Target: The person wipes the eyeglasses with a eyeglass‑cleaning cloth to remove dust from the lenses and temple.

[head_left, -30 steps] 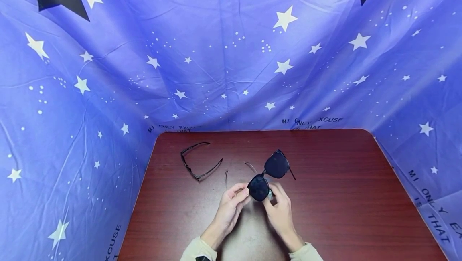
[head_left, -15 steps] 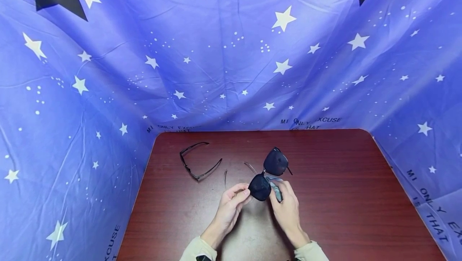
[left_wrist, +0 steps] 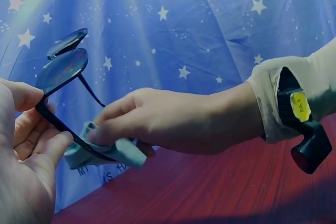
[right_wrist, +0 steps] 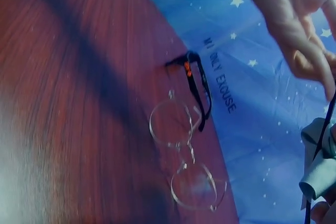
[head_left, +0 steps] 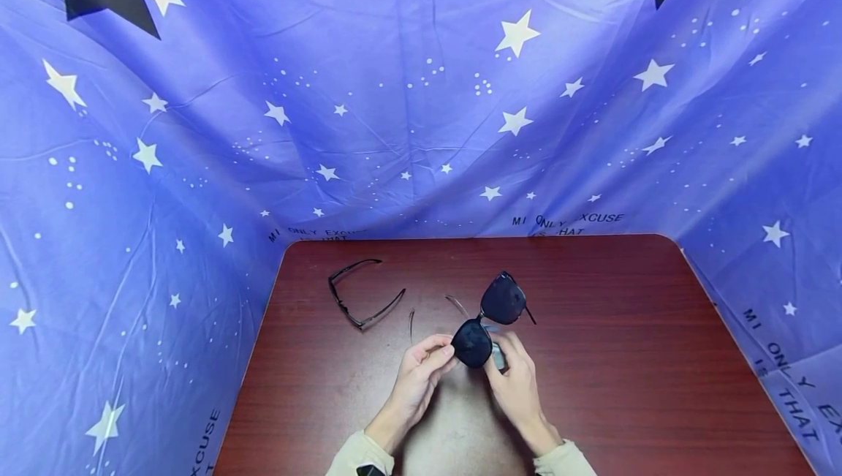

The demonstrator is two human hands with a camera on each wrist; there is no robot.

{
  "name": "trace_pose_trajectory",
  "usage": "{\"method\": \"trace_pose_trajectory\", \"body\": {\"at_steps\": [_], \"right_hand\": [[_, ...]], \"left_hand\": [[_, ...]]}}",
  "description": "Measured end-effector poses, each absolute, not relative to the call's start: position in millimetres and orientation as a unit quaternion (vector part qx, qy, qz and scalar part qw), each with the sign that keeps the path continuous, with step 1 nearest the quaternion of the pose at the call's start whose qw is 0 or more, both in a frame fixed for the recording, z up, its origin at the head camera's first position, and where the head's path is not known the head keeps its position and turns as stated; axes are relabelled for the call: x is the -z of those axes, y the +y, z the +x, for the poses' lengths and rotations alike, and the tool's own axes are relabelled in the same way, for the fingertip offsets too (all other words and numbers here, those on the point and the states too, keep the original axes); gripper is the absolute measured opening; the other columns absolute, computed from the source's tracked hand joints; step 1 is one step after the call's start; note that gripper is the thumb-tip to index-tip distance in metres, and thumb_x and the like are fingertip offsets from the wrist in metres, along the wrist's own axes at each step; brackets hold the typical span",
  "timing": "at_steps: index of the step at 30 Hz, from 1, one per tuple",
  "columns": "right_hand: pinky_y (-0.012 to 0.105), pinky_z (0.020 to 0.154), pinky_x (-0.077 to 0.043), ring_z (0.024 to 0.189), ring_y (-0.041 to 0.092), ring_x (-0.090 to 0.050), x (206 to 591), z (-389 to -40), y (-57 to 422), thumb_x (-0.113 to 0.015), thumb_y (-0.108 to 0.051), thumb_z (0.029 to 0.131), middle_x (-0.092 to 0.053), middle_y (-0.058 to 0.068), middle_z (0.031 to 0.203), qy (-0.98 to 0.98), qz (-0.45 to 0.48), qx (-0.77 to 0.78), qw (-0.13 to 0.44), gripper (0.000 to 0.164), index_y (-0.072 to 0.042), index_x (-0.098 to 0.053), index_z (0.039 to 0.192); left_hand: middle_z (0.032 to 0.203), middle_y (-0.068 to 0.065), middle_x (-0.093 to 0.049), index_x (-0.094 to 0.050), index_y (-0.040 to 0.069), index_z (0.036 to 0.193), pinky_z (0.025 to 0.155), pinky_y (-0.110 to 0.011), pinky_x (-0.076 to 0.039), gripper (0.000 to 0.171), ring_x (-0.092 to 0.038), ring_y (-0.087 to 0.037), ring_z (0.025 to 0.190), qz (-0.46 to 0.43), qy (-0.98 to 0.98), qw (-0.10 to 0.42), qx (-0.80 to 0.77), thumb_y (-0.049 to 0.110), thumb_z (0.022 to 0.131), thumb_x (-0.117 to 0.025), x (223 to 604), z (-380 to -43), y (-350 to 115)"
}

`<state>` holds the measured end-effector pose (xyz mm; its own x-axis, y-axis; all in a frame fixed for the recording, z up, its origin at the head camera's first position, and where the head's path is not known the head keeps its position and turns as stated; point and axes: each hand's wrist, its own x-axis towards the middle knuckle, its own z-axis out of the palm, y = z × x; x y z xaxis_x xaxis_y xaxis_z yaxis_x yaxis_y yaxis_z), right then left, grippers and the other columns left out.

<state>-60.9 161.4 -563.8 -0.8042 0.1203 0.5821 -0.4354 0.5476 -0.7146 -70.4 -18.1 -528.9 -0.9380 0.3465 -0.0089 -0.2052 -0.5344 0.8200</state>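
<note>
My left hand point(head_left: 416, 377) pinches a pair of black sunglasses point(head_left: 503, 299) at the corner of the frame, by one hinge. Their dark lenses face up, tilted above the table. A pale teal cloth point(left_wrist: 131, 153) is bunched in the fingers of my right hand point(head_left: 520, 381). In the left wrist view, that cloth is wrapped around the sunglasses' near temple arm point(left_wrist: 65, 127), towards its tip. The head view shows only a bit of the cloth behind the lower lens.
Black-framed glasses point(head_left: 360, 326) lie with arms spread at the table's back left. Round clear-framed glasses point(right_wrist: 187, 153) rest near them, mostly hidden by my hands in the head view. A blue star-printed curtain point(head_left: 408, 96) surrounds the reddish-brown table point(head_left: 625, 330).
The right hand slid outward to the right with the cloth, then came partway back to the left. The sunglasses rocked slightly; the left hand's grip on them stayed put.
</note>
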Motion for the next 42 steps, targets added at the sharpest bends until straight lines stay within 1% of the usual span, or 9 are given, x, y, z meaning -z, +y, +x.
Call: {"method": "trace_pose_trajectory", "body": {"at_steps": [3,9,12,15,18,22,32,39,42], "right_hand": [[0.01,0.092,-0.043,0.1,0.02,-0.067,566.2,-62.2,167.4,-0.075,0.009,0.083,-0.071,0.006,0.107,-0.845,0.076,-0.44,0.293,0.028,-0.004,-0.073,0.108],[0.03,0.08,-0.047,0.093,0.022,-0.067,571.7,-64.4,179.0,-0.076,0.0,0.087,-0.071,0.003,0.103,-0.876,0.027,-0.379,0.298,0.021,-0.009,-0.074,0.106],[0.033,0.077,-0.046,0.092,0.023,-0.067,572.5,-64.3,182.7,-0.077,-0.002,0.087,-0.071,0.004,0.102,-0.879,0.015,-0.372,0.299,0.021,-0.009,-0.075,0.106],[0.031,0.079,-0.045,0.094,0.025,-0.066,572.7,-63.8,186.3,-0.077,0.001,0.086,-0.071,0.006,0.103,-0.874,0.011,-0.375,0.308,0.023,-0.007,-0.075,0.107],[0.021,0.085,-0.044,0.097,0.024,-0.064,573.4,-62.0,189.3,-0.074,0.005,0.085,-0.07,0.008,0.103,-0.859,0.018,-0.399,0.321,0.025,-0.005,-0.074,0.108],[0.012,0.096,-0.04,0.098,0.019,-0.062,575.2,-58.5,190.1,-0.07,0.008,0.082,-0.069,0.007,0.102,-0.826,0.09,-0.45,0.327,0.03,-0.006,-0.075,0.107],[0.025,0.086,-0.04,0.093,0.016,-0.061,568.3,-59.1,177.1,-0.073,0.008,0.077,-0.07,0.0,0.102,-0.798,0.25,-0.466,0.288,0.037,-0.014,-0.075,0.107],[0.026,0.081,-0.04,0.089,0.014,-0.059,568.8,-61.2,174.3,-0.073,0.005,0.078,-0.068,-0.003,0.098,-0.821,0.208,-0.452,0.279,0.028,-0.012,-0.069,0.1],[0.026,0.078,-0.039,0.086,0.014,-0.058,572.2,-61.0,178.6,-0.073,0.005,0.079,-0.068,-0.002,0.096,-0.835,0.181,-0.443,0.273,0.026,-0.011,-0.068,0.099]], "left_hand": [[0.108,0.003,-0.067,-0.069,0.016,0.1,0.097,-0.024,-0.056,0.025,-0.066,-0.005,0.104,0.074,0.458,0.159,-0.872,-0.004,0.1,-0.054,527.9,-70.0,-18.5],[0.108,0.004,-0.069,-0.07,0.017,0.101,0.099,-0.024,-0.055,0.027,-0.067,-0.005,0.105,0.073,0.458,0.155,-0.872,-0.004,0.1,-0.053,528.1,-70.8,-19.8],[0.108,0.005,-0.069,-0.07,0.017,0.101,0.1,-0.025,-0.055,0.027,-0.067,-0.005,0.106,0.071,0.459,0.153,-0.872,-0.004,0.1,-0.053,529.3,-71.3,-20.3],[0.108,0.004,-0.07,-0.07,0.016,0.101,0.101,-0.027,-0.055,0.026,-0.067,-0.006,0.106,0.068,0.461,0.149,-0.872,-0.003,0.101,-0.053,530.6,-72.2,-19.9],[0.106,0.002,-0.071,-0.07,0.013,0.102,0.1,-0.028,-0.055,0.023,-0.069,-0.008,0.105,0.06,0.459,0.142,-0.875,-0.004,0.101,-0.053,532.0,-73.3,-19.6],[0.105,-0.002,-0.073,-0.068,0.008,0.103,0.099,-0.03,-0.057,0.017,-0.071,-0.014,0.106,0.028,0.452,0.134,-0.881,-0.002,0.101,-0.054,533.2,-74.6,-19.2],[0.107,-0.006,-0.072,-0.061,-0.008,0.11,0.106,-0.034,-0.052,0.012,-0.07,-0.013,0.111,0.003,0.464,0.144,-0.874,-0.003,0.101,-0.055,533.1,-74.7,-12.8],[0.097,0.004,-0.072,-0.066,0.004,0.103,0.098,-0.025,-0.056,0.01,-0.07,-0.006,0.098,0.012,0.482,0.149,-0.863,0.001,0.101,-0.057,533.3,-73.1,-11.7],[0.098,0.002,-0.074,-0.066,0.004,0.103,0.098,-0.024,-0.056,0.01,-0.072,-0.008,0.098,0.022,0.481,0.149,-0.863,0.001,0.102,-0.056,533.2,-73.0,-12.1]]}}
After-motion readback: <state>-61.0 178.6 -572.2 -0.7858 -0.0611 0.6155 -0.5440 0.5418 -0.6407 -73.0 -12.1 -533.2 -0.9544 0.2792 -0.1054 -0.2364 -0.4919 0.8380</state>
